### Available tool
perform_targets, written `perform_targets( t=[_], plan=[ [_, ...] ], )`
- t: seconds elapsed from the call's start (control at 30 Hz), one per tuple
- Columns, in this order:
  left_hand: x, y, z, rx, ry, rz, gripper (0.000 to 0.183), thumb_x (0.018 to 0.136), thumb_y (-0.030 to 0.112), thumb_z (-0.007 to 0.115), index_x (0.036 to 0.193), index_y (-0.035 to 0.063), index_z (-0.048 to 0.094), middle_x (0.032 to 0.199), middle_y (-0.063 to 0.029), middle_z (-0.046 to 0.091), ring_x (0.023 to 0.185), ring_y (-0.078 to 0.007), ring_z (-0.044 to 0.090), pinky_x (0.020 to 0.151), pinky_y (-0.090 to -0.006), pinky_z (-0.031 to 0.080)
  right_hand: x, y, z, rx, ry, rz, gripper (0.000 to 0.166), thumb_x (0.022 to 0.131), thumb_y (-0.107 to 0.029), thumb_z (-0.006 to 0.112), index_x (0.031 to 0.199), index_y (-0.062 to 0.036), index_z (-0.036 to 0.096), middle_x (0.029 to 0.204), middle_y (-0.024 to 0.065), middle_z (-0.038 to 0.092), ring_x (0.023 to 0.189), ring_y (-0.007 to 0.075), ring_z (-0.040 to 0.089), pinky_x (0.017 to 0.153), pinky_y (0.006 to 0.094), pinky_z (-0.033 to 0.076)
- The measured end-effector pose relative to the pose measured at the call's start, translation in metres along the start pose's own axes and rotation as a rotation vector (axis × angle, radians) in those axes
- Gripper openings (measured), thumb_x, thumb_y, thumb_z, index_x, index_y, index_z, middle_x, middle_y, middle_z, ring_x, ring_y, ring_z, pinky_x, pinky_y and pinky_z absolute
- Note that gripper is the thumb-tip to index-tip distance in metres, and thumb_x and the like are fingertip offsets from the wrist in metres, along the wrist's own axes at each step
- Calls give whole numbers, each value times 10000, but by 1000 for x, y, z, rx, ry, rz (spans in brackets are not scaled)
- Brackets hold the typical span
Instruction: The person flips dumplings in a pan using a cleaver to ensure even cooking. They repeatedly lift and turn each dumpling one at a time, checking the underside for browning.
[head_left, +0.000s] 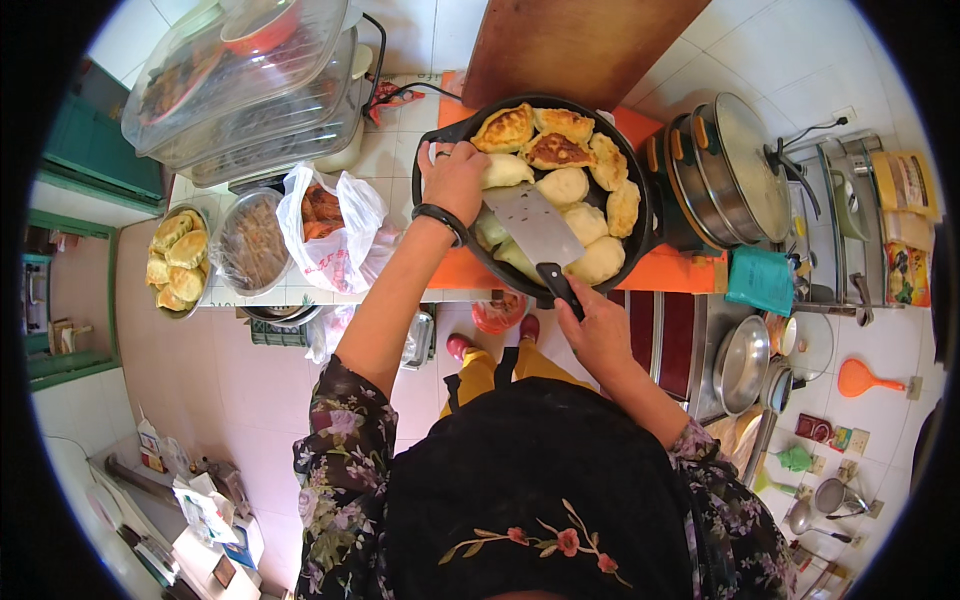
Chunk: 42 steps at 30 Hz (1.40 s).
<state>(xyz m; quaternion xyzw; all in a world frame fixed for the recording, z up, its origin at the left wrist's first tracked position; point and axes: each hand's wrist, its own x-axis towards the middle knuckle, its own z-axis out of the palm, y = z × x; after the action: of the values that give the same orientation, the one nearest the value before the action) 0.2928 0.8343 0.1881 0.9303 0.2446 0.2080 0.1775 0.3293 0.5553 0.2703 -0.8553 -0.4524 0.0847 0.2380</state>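
Note:
A round black pan (638, 264) in front of me holds several stuffed dumplings. Those along its far and right sides, such as a browned dumpling (559, 151), show fried faces; paler ones lie in the middle and near side. My right hand (598, 328) grips the black handle of a cleaver (534, 223), whose wide flat blade lies over the pan among the pale dumplings. At the pan's left side, my left hand (454, 176) has its fingers on a pale dumpling (507, 171). Part of that dumpling is hidden under the hand.
Left of the pan stand a white plastic bag (360, 225) with reddish food, a plastic-covered bowl (251, 240) and a bowl of browned dumplings (180, 259). Stacked clear covers (247, 97) rise behind. A lidded steel steamer (742, 172) is close on the right; a wooden board (570, 45) leans behind.

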Motion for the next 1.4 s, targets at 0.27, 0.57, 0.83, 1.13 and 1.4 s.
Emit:
perform_targets(
  t=[0.27,0.57,0.83,1.13,1.4],
  plan=[
    [29,12,-3,-376,67,68,461,849,17,544,1289,144,595,1023,-57,711,1050,-284,648,1112,-586,285,-1,12,-47,116,11,132,350,906,-231,673,1159,12,667,849,256,685,784,415,678,683,433,533],
    [10,4,-34,-414,361,-77,355,892,63,555,1232,117,639,1069,-87,695,1027,-290,651,1076,-566,351,46,45,-95,454,-5,239,319,950,-155,639,1129,109,648,787,-44,566,707,30,468,616,212,392],
    [-132,40,-62,-255,312,-203,401,865,17,565,1248,109,641,1110,-93,683,1083,-290,632,1099,-521,331,-2,69,-84,397,61,175,372,926,-203,658,1172,77,645,813,73,656,727,139,588,687,285,471],
    [-194,73,-42,-152,316,-226,449,851,-10,591,1294,56,622,1241,-174,640,1161,-355,581,1097,-491,374,-51,65,-134,165,-184,192,363,896,-230,648,1126,50,669,764,175,672,698,252,662,683,352,502],
    [-178,62,-33,-289,319,-203,437,870,27,584,1301,84,623,1247,-178,634,1192,-377,564,1141,-548,312,5,22,-165,23,-364,-10,411,889,-269,632,1039,111,672,751,232,660,658,309,627,666,390,499]
  ],
)
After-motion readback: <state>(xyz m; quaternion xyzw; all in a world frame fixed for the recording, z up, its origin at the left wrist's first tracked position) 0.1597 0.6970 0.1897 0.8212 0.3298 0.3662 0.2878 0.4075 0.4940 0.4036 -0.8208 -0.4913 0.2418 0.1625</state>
